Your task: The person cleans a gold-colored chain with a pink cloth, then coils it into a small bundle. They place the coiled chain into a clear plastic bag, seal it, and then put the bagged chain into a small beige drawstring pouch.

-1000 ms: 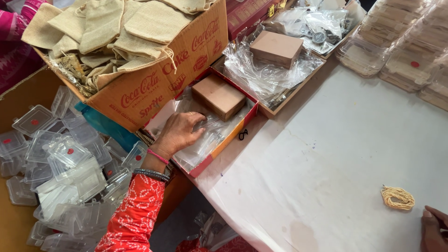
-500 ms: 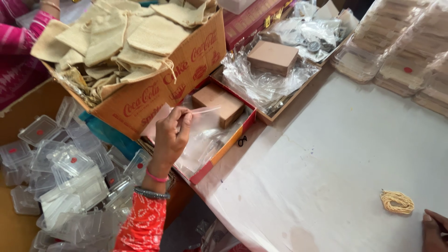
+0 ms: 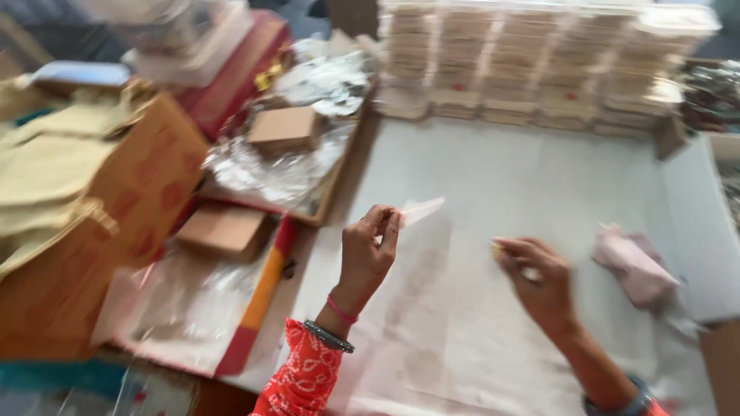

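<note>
White table (image 3: 493,177) under me, frame badly motion-blurred. Stacks of flat packets (image 3: 539,62) line the far edge. To the left, a brown cardboard box (image 3: 116,208) stuffed with tan cloth pouches (image 3: 46,169). Beside it 2 trays: a red-rimmed tray (image 3: 262,293) holding clear plastic and 1 small brown box (image 3: 223,229), and a farther tray (image 3: 327,200) with crinkly plastic and another small cardboard box (image 3: 285,127). My left hand (image 3: 368,250) is raised over the table's left side, fingers pinching a thin clear plastic sleeve (image 3: 420,212). My right hand (image 3: 539,281) rests loosely curled on the table, possibly pinching something small and yellowish; cannot tell. Pink bundle (image 3: 632,262) just right of it.
</note>
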